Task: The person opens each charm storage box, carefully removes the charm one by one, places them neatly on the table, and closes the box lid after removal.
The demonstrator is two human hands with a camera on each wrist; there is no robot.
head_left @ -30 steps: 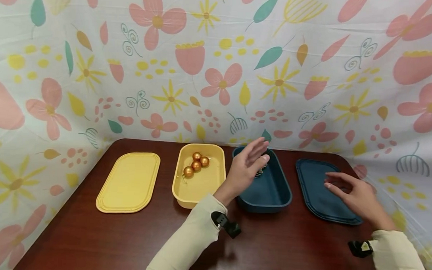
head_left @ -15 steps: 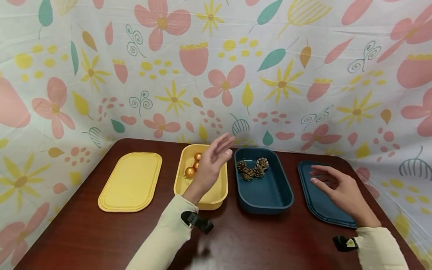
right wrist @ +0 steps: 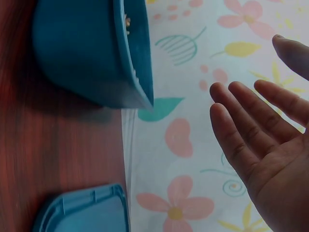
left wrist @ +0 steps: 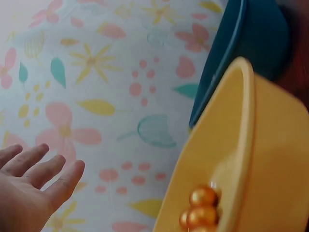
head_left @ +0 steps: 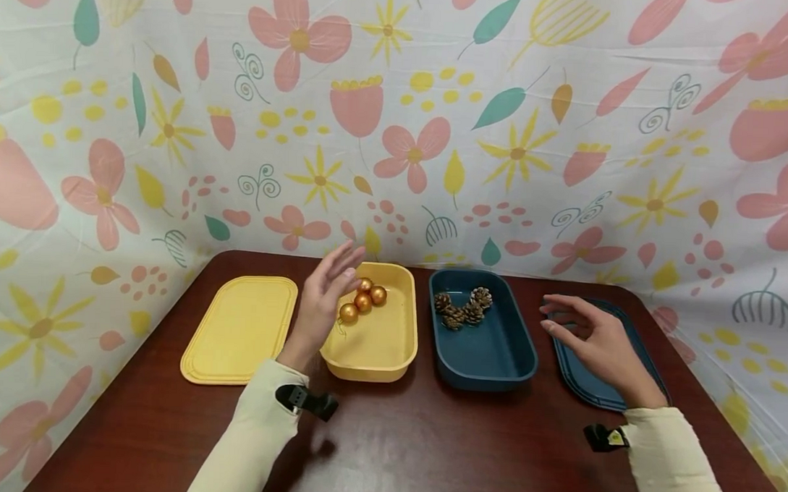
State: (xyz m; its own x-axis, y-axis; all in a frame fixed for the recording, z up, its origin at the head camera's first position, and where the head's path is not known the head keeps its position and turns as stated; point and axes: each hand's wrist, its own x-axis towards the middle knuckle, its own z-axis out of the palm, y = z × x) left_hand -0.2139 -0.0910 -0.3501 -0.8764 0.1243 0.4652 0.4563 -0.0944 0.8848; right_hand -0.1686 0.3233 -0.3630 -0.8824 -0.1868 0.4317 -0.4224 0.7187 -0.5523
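Observation:
My left hand [head_left: 320,305] hovers beside the left wall of the yellow container [head_left: 390,347], with its fingers extended and nothing held. In that container lie several shiny copper-gold ball ornaments [head_left: 363,301], also seen in the left wrist view as ball ornaments [left wrist: 203,212]. My right hand [head_left: 595,343] is raised over the left part of the dark blue lid [head_left: 634,366], fingers loosely bent and holding nothing. The dark blue container [head_left: 488,358], between the two hands, has several pine cones [head_left: 463,310] at its far end.
A yellow lid [head_left: 241,327] lies flat on the left of the dark reddish-brown table [head_left: 426,450]. Behind the table hangs a white cloth [head_left: 398,130] printed with flowers and leaves. The two containers stand side by side with a narrow gap.
My left hand has moved left, from over the blue container across the yellow one to its left side, uncovering the pine cones. My right hand has shifted left over the blue lid.

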